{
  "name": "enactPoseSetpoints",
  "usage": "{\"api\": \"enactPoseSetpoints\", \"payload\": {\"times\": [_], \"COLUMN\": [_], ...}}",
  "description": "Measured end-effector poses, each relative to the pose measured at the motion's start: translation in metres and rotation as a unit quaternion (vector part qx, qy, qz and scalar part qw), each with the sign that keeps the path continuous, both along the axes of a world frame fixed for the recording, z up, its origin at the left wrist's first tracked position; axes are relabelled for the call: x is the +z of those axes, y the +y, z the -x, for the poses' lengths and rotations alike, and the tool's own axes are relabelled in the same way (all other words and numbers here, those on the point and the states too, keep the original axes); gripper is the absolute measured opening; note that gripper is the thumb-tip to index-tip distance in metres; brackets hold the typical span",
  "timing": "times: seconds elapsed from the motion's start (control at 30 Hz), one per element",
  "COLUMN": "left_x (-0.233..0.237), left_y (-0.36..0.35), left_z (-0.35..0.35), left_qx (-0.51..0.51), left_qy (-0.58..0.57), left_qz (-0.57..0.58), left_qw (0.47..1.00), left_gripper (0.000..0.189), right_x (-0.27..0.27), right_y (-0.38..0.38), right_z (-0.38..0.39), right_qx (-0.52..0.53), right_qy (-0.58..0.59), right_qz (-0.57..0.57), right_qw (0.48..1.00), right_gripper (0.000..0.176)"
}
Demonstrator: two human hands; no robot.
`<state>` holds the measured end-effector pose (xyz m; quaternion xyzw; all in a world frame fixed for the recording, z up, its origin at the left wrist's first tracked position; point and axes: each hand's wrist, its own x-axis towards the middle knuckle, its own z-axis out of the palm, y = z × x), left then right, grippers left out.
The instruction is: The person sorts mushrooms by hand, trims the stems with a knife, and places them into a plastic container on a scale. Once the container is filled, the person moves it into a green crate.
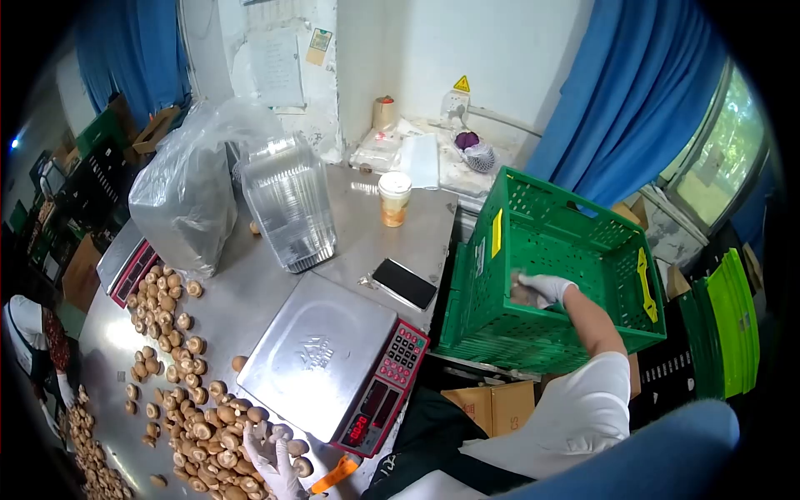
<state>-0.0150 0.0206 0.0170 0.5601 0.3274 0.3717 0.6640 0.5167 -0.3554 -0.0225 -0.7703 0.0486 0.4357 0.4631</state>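
Observation:
My left hand [279, 467], in a white glove, rests at the near edge of a pile of brown-capped mushrooms [204, 431]. Its fingers are apart and touch a few mushrooms. My right hand [546, 288], also gloved, reaches down into a green plastic crate [575, 329]. It is closed around a blurred, brownish pack [523, 293] near the crate's left wall; the contents cannot be made out. Between my hands stands a digital scale [321, 350] with a bare steel plate and a lit red display. An orange-handled tool [336, 475] lies beside my left hand.
Stacked clear plastic trays [287, 204] and a plastic bag [187, 192] stand on the steel table [350, 262]. A phone [404, 283] and a lidded cup [394, 200] are behind the scale. A second scale [129, 262] is at left. A co-worker's gloved hand [65, 390] is at far left.

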Motion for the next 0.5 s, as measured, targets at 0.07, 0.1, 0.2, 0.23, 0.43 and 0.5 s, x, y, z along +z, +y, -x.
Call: {"api": "enactPoseSetpoints", "payload": {"times": [0.07, 0.1, 0.2, 0.23, 0.43, 0.5], "left_x": [0.0, 0.001, -0.001, -0.008, -0.008, -0.007], "left_y": [0.001, -0.001, -0.006, -0.002, 0.0, -0.001], "left_z": [0.002, 0.002, 0.008, 0.017, 0.042, 0.042], "left_qx": [0.022, 0.027, 0.079, 0.087, 0.124, 0.143], "left_qy": [0.02, 0.02, 0.042, 0.042, 0.01, -0.016], "left_qz": [-0.034, -0.032, -0.065, -0.066, -0.029, -0.054], "left_qw": [0.999, 0.999, 0.994, 0.993, 0.992, 0.988], "left_gripper": [0.056, 0.056, 0.06, 0.06, 0.058, 0.057], "right_x": [-0.009, 0.027, 0.037, 0.031, 0.127, 0.149], "right_y": [-0.004, 0.021, 0.034, 0.035, 0.155, 0.218], "right_z": [-0.007, 0.023, 0.022, 0.012, 0.01, 0.025], "right_qx": [0.176, 0.205, 0.287, 0.255, -0.02, 0.063], "right_qy": [-0.01, -0.057, -0.089, -0.22, -0.714, -0.708], "right_qz": [0.252, 0.3, 0.326, 0.374, -0.003, -0.106], "right_qw": [0.952, 0.93, 0.896, 0.864, 0.699, 0.695], "right_gripper": [0.07, 0.072, 0.078, 0.08, 0.031, 0.027]}}
